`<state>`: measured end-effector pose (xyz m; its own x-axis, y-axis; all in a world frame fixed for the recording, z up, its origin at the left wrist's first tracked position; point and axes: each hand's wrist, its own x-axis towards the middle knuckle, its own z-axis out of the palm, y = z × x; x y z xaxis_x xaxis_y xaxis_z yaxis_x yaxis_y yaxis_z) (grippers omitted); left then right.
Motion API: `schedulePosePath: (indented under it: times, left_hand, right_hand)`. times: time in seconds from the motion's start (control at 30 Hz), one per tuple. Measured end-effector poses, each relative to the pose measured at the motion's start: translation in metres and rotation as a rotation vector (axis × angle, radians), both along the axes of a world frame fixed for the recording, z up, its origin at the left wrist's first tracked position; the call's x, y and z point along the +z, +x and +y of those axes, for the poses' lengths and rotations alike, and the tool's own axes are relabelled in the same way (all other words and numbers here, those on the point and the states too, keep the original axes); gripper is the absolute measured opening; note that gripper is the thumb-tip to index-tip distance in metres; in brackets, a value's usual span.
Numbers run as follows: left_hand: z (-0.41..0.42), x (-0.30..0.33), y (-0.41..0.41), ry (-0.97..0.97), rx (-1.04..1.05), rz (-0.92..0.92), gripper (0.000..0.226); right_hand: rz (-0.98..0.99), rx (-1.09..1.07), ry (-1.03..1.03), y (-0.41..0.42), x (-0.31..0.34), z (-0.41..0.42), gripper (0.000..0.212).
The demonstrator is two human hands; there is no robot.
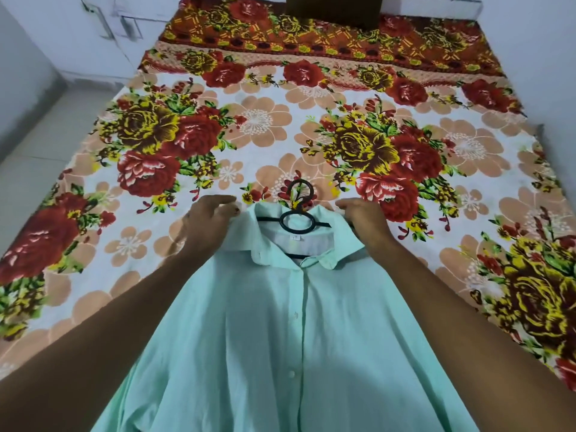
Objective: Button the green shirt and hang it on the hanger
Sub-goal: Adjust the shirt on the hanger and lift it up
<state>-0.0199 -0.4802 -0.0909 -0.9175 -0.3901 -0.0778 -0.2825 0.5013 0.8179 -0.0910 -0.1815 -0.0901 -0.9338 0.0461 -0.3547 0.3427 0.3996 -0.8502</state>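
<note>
The green shirt lies front-up on a bed, spread over a floral bedsheet, its placket closed down the middle with several pale buttons showing fastened. A black hanger is already inside it: the ring at its neck sits in the open collar, a dark bar shows below the label, and the hook rests on the sheet just beyond the collar.

A person's left hand grips the shirt's left shoulder beside the collar, fingers curled into the cloth. The right hand does the same at the right shoulder, its fingertips pinching fabric near the collar's edge. Both forearms reach in from the near edge of the view, one along each side of the garment.

Judged from how things lie, the buttoning looks finished as far as the placket is visible, though the topmost collar button appears undone and the hem is out of view. The hanger seems seated, and what remains is likely squaring the shoulders on it.

A white cabinet stands at the far left of the room.
</note>
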Motion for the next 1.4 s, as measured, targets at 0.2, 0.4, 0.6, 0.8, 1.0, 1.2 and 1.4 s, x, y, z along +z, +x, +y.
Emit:
schedulePosePath:
  times: [0.2, 0.4, 0.6, 0.8, 1.0, 1.2, 1.4]
  left_hand:
    - [0.037, 0.019, -0.052, -0.409, -0.396, -0.244, 0.031]
    - [0.046, 0.006, -0.071, -0.377, -0.455, -0.223, 0.017]
    - [0.063, -0.012, -0.046, -0.323, -0.17, 0.049, 0.011]
    - [0.063, -0.003, -0.055, -0.475, -0.3, -0.108, 0.024]
    - [0.073, -0.003, -0.027, -0.42, -0.184, 0.014, 0.049]
    - [0.068, -0.008, 0.014, -0.457, -0.03, -0.013, 0.035]
    - [0.07, -0.012, 0.032, -0.484, -0.113, 0.037, 0.045]
  right_hand:
    - [-0.023, 0.518, 0.334, -0.03, 0.011, -0.03, 0.025]
    - [0.128, 0.42, 0.337, -0.033, -0.004, -0.029, 0.017]
    - [0.46, 0.239, 0.386, -0.011, -0.016, -0.032, 0.01]
    - [0.546, 0.291, 0.505, 0.003, -0.015, -0.032, 0.029]
    - [0.377, 0.304, 0.484, 0.02, -0.011, -0.034, 0.036]
    - [0.389, 0.179, 0.716, 0.05, 0.002, -0.026, 0.044]
    - [0.407, 0.114, 0.348, 0.083, -0.018, -0.035, 0.027]
